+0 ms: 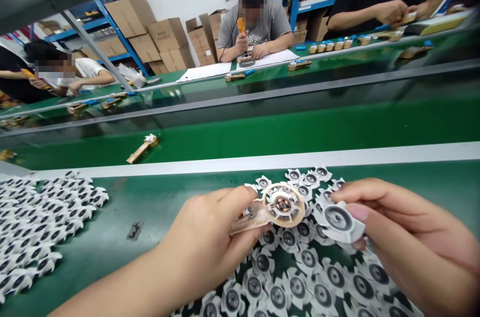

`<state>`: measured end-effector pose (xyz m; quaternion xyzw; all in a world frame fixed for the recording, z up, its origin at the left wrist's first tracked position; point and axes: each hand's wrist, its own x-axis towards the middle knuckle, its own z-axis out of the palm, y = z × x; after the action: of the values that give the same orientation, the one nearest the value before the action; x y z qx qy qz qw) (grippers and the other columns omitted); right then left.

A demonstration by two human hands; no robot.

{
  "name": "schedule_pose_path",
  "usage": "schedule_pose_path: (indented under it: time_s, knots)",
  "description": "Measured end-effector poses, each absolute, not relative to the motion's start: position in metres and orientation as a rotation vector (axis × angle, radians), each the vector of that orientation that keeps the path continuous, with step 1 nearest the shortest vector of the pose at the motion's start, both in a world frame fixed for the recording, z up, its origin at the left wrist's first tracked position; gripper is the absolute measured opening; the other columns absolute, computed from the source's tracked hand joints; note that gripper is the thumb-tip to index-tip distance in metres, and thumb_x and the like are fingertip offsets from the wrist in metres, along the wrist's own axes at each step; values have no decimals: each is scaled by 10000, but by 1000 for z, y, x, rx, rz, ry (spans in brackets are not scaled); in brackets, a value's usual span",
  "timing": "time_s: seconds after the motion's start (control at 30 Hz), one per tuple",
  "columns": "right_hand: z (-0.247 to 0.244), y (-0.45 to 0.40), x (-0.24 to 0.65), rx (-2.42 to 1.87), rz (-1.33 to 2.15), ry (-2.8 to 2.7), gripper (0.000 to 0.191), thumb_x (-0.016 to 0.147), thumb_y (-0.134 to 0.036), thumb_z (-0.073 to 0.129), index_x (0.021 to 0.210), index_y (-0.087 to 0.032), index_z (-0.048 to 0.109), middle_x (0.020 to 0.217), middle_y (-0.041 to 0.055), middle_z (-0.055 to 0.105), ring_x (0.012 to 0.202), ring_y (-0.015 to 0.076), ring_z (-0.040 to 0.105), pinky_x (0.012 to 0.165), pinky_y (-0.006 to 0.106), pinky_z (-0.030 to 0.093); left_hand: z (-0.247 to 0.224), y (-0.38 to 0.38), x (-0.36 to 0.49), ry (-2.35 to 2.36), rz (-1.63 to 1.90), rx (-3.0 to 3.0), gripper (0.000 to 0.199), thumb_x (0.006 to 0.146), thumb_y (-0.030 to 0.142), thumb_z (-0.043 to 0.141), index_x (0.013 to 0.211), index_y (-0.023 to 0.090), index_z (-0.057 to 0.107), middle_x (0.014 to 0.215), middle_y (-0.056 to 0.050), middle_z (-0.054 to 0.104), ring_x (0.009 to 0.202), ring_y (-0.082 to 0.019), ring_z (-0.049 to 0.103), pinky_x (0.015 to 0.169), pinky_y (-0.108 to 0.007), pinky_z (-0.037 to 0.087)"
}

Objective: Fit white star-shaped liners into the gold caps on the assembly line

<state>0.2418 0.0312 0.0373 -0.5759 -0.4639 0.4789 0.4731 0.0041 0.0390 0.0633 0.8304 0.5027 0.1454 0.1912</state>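
My left hand (202, 242) grips a clear plastic handle (249, 217) with a round tan-rimmed housing (283, 205) at its end, showing a small dark centre. My right hand (405, 227) pinches a white star-shaped part with a dark round centre (338, 218) by its edges, just right of the housing and not touching it. Below both hands lies a loose heap of the same white parts (300, 277) on the green conveyor belt (112, 242). A second heap (41, 222) lies further left.
A white rail (262, 162) divides my belt from another green belt, which carries a tan handled unit (142, 149). Beyond, a seated person (255, 27) holds an orange tool, and other people sit at both sides. Cardboard boxes (168, 42) and blue shelving (108, 22) stand behind.
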Motion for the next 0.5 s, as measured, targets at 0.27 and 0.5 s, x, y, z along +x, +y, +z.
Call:
schedule_pose_path:
  time_s: [0.27,0.5]
  knots:
    - [28,35,248,-1254,1139,-1374,212,809,-473,677,836,-264,696,712,29,605,519,123,499,438,175,443,67,41,5,1567,531,2359,158,947,400,469,968,249,508,840,-9,619,707,-159,585,572,-251,406]
    - [28,28,242,-1130,1521,-1323,203,890,-397,604,1020,-243,584,700,9,539,540,111,508,469,172,459,58,37,10,1515,501,2293,84,940,303,494,987,251,447,660,52,552,557,-117,527,468,-216,303]
